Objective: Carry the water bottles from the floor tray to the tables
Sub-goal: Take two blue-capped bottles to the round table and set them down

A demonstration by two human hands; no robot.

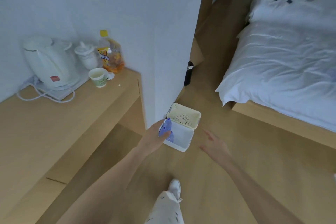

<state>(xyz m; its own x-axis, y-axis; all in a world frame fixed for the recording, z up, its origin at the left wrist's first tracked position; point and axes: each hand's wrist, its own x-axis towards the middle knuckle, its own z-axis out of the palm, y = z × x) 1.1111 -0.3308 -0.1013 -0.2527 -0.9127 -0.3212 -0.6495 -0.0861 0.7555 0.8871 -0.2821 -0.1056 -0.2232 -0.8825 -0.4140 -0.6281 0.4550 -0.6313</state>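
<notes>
A white tray (183, 146) stands on the wooden floor by the wall corner, with a cream perforated basket (184, 116) against its far side. My left hand (154, 137) is closed around a clear water bottle with a blue label (165, 127), held over the tray's left edge. Another bottle (171, 137) shows partly inside the tray below it. To the right of the tray, my right hand (214, 143) hovers above the floor with fingers spread and nothing in it.
A wooden table (72, 114) on the left carries a white kettle (49, 63), a paper cup (99, 77), a lidded white cup (87, 56) and an orange drink bottle (111, 52). A bed with white bedding (283, 56) fills the right. My leg and white shoe (173, 190) stand below.
</notes>
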